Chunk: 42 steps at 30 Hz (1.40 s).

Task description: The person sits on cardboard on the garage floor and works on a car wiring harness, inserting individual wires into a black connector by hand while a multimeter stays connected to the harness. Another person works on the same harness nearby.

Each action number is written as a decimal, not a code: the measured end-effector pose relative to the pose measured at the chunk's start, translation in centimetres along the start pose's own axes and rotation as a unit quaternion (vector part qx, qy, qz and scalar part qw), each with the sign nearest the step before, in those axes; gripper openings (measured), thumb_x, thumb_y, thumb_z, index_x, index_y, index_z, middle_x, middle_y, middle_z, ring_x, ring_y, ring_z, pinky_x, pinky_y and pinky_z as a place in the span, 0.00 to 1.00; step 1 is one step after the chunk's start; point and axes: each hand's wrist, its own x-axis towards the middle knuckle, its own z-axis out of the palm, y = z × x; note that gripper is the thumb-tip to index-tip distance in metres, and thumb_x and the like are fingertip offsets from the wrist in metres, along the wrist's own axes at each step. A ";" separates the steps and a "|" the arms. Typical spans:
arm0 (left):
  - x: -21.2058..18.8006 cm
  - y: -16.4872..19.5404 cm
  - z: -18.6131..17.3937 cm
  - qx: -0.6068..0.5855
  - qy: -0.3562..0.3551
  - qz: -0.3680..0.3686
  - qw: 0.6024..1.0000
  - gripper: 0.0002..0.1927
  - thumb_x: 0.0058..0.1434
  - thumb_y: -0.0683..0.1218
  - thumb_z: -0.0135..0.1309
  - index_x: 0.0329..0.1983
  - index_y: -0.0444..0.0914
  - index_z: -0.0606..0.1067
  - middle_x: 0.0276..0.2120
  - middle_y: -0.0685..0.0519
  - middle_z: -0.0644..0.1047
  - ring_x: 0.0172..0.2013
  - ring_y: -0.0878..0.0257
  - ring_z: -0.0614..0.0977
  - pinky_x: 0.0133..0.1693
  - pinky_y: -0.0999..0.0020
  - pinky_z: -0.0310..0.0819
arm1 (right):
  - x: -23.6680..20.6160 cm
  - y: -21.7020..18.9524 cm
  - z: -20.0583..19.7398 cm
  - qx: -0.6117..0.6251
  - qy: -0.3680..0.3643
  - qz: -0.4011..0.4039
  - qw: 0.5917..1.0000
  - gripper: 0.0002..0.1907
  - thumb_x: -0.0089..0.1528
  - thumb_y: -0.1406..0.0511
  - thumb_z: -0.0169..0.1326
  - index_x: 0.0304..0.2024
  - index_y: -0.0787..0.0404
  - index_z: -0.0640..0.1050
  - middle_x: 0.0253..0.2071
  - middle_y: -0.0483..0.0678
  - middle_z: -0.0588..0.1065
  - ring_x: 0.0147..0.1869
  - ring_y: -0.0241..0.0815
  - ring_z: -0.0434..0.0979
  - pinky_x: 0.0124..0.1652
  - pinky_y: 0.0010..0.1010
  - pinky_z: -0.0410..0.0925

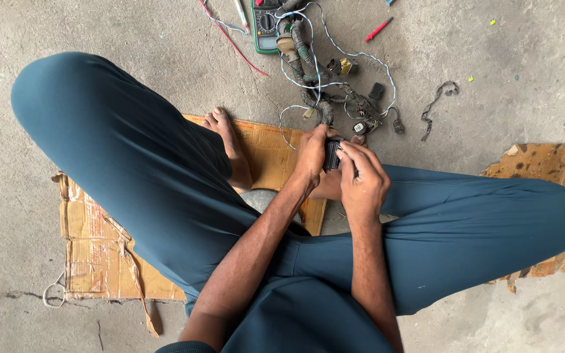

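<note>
A: Sitting cross-legged on the concrete floor, the person holds a small black ribbed connector block between both hands, just above the crossed ankles. What do the hands show?

B: The left hand is wrapped around the block's left side, fingers closed on it. The right hand pinches its right edge, thumb and forefinger narrow against the ribbed face (what the fingertips touch there is too small to tell).

A: And where does the block lead?

B: It appears joined to the wire harness, a tangle of taped cable, thin white wire and small plugs lying on the floor just beyond the hands. A green multimeter sits at the far end, with a red wire beside it and a red-handled tool well apart to the right.

A: What could go wrong from here?

B: A judgement only: a hard pull on the block could strain the thin wires where they enter it, since the harness lies slack and tangled. A slip of the pinching fingers could also drop a small part onto the flattened cardboard or the blue trousers, where it would be hard to find.
</note>
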 end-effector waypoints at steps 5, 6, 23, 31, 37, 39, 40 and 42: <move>-0.7 -0.9 0.7 -0.027 -0.035 0.057 0.997 0.17 0.65 0.48 0.46 0.33 0.31 0.78 0.30 0.52 0.79 0.32 0.66 0.78 0.37 0.69 0.73 | -1.5 -1.5 -0.6 0.012 0.042 0.043 0.998 0.12 0.64 0.73 0.63 0.51 0.66 0.82 0.49 0.55 0.81 0.53 0.49 0.83 0.52 0.36 0.75; -0.9 -0.9 0.7 -0.031 -0.036 0.045 0.998 0.16 0.65 0.48 0.46 0.33 0.31 0.78 0.30 0.52 0.78 0.32 0.65 0.77 0.37 0.68 0.72 | -1.6 -1.6 -0.3 0.034 0.060 0.061 0.996 0.11 0.65 0.73 0.63 0.50 0.66 0.82 0.48 0.54 0.81 0.52 0.48 0.83 0.51 0.34 0.76; -1.0 2.6 -1.0 0.031 -0.039 0.046 0.998 0.18 0.64 0.50 0.46 0.33 0.32 0.79 0.26 0.52 0.77 0.22 0.68 0.75 0.23 0.70 0.69 | -0.4 -1.7 2.4 -0.012 0.065 -0.028 0.997 0.06 0.69 0.73 0.59 0.48 0.65 0.76 0.48 0.51 0.77 0.54 0.49 0.81 0.53 0.38 0.76; -1.7 4.0 -1.0 0.019 -0.039 0.020 0.999 0.17 0.63 0.50 0.46 0.34 0.31 0.78 0.23 0.53 0.75 0.18 0.68 0.73 0.14 0.70 0.64 | -0.5 -1.6 2.4 0.025 0.053 0.008 0.998 0.05 0.69 0.73 0.59 0.47 0.66 0.77 0.47 0.52 0.78 0.51 0.45 0.82 0.46 0.32 0.78; -1.6 3.8 -0.7 0.003 -0.040 0.000 0.999 0.17 0.63 0.51 0.45 0.34 0.33 0.77 0.23 0.53 0.75 0.17 0.67 0.73 0.13 0.70 0.62 | -0.8 -1.2 2.3 0.036 0.061 0.008 0.997 0.05 0.70 0.73 0.58 0.48 0.67 0.77 0.47 0.52 0.78 0.50 0.42 0.82 0.45 0.31 0.77; -1.4 3.5 -0.7 0.000 -0.042 0.016 0.999 0.18 0.63 0.50 0.46 0.34 0.32 0.78 0.24 0.53 0.75 0.19 0.67 0.74 0.16 0.70 0.65 | -0.8 -1.2 2.4 0.053 0.060 0.017 0.997 0.05 0.70 0.73 0.58 0.48 0.67 0.77 0.48 0.52 0.77 0.50 0.41 0.83 0.44 0.30 0.78; -1.4 3.3 -0.7 -0.002 -0.043 0.022 0.999 0.18 0.63 0.50 0.46 0.34 0.31 0.78 0.24 0.53 0.76 0.20 0.67 0.74 0.17 0.69 0.66 | -0.9 -1.2 2.3 0.053 0.059 0.020 0.997 0.06 0.70 0.73 0.59 0.48 0.67 0.77 0.47 0.51 0.77 0.50 0.40 0.82 0.44 0.30 0.78; -1.1 2.9 -0.7 0.003 -0.040 0.017 0.999 0.18 0.63 0.51 0.45 0.34 0.32 0.78 0.24 0.53 0.75 0.19 0.67 0.73 0.17 0.69 0.65 | -0.8 -1.2 2.3 0.041 0.061 0.017 0.997 0.05 0.69 0.73 0.59 0.48 0.66 0.78 0.47 0.51 0.78 0.49 0.40 0.82 0.44 0.30 0.78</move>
